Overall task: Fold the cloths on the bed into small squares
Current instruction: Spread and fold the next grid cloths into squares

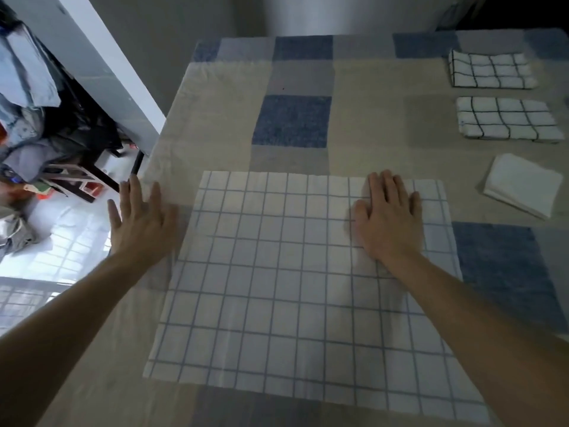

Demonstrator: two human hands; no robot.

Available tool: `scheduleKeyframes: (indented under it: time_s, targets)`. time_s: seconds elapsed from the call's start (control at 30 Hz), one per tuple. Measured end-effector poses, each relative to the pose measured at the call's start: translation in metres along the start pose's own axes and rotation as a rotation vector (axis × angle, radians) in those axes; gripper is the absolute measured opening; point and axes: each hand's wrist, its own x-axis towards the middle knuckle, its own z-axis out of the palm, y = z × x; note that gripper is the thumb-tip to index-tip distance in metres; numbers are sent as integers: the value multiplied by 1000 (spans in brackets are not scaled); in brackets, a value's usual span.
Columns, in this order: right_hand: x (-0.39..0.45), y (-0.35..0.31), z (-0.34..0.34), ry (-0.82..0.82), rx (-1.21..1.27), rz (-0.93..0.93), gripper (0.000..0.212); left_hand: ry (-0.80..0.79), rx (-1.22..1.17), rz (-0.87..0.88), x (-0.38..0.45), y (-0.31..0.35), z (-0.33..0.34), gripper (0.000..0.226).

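Note:
A large white cloth with a blue grid [277,288] lies spread flat on the bed in front of me. My right hand [388,217] rests palm down on its far right part, fingers apart. My left hand [141,220] is flat and open just left of the cloth, over the bed's left edge, slightly blurred. At the far right lie three folded cloths: a white one with black grid [491,70], a second black-grid one [508,118] below it, and a plain white one [523,184].
The bed [369,143] has a beige cover with blue and grey squares. Its left edge drops to a white tiled floor [70,241] with a dark stool and piled clothes [27,124]. A grey wall runs behind the bed.

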Motion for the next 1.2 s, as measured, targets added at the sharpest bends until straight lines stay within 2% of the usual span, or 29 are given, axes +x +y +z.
scheduleKeyframes:
  time_s: [0.03, 0.1, 0.2, 0.27, 0.33, 0.47, 0.73, 0.9, 0.97, 1.07, 1.1, 1.13, 1.2]
  targets:
    - [0, 0, 0, 7, -1, 2, 63, 52, -38, 49, -3, 15, -6, 70]
    - [-1, 0, 0, 12, 6, 3, 63, 71, -86, 258, -18, 61, -13, 63]
    - [-2, -1, -2, 0, 15, 4, 62, -56, -161, 565, -60, 137, -5, 58]
    - [-1, -2, -3, 7, 26, 13, 62, -129, -128, 756, -91, 174, 11, 55]
    - [0, -2, -2, 13, 27, 15, 62, -149, -66, 833, -109, 186, 26, 55]
    - [0, 0, 0, 13, 27, 15, 62, -133, 0, 808, -114, 167, 39, 59]
    - [0, 2, 4, 11, 20, 10, 62, -106, -83, 723, -130, 148, 38, 63]
    - [-3, 0, 0, -19, 15, 22, 62, -127, -72, 625, -138, 100, 32, 63]
    - [-1, -1, -4, -82, -11, 7, 64, -130, -69, 580, -140, 91, 30, 64]
    - [14, -2, -21, -357, -78, 33, 65, -156, -70, 576, -140, 92, 24, 66]
    - [18, -2, -27, -394, -100, 51, 65, -161, -68, 578, -139, 93, 25, 66]
    - [14, -4, -32, -358, -98, 68, 65, -172, -68, 577, -139, 92, 25, 66]
    - [-19, -21, -39, -135, 3, 57, 64, -190, -71, 577, -139, 90, 25, 66]
